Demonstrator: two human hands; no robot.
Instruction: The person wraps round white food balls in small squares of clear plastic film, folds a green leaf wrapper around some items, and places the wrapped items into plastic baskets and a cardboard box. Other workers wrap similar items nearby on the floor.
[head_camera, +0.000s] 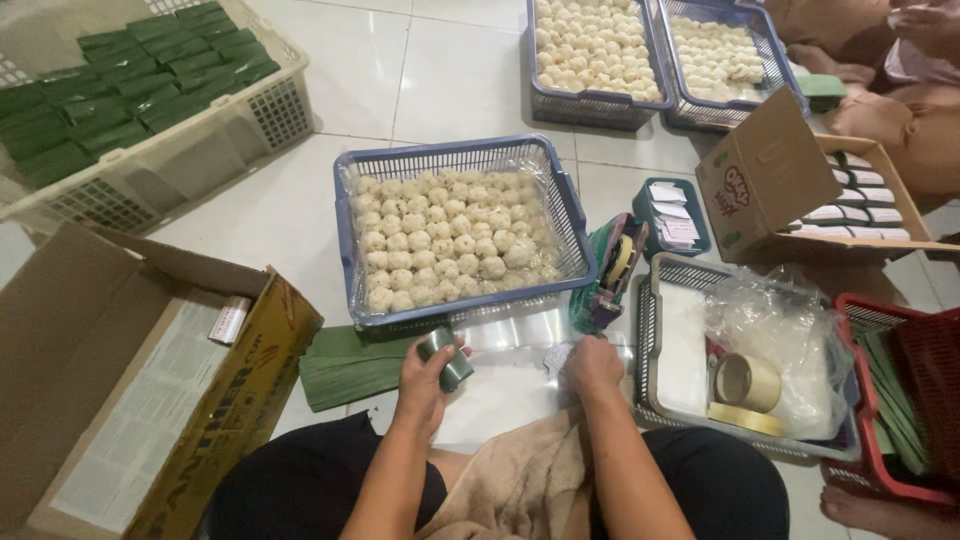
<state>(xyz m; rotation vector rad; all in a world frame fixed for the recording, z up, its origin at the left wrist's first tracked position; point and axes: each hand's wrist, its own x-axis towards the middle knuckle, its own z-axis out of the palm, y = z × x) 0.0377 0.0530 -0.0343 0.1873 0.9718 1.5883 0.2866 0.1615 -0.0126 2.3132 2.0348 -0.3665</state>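
A small leaf-wrapped parcel (446, 358) is gripped in the left hand (425, 385), fingers curled around it, and is kept upright above the floor, just in front of the blue basket (556, 190) of pale dough balls (440, 240). The right hand (592, 362) is laid on a clear plastic sheet (510, 385); its fingers appear pressed together, perhaps pinching a small paper slip. A stack of folded leaves (350, 365) is placed within reach, beside the left hand.

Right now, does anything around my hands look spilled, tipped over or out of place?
Nothing stands out. The left hand holds a green leaf-wrapped roll, the right hand rests on clear plastic sheet, and the white balls sit neatly inside the blue basket.
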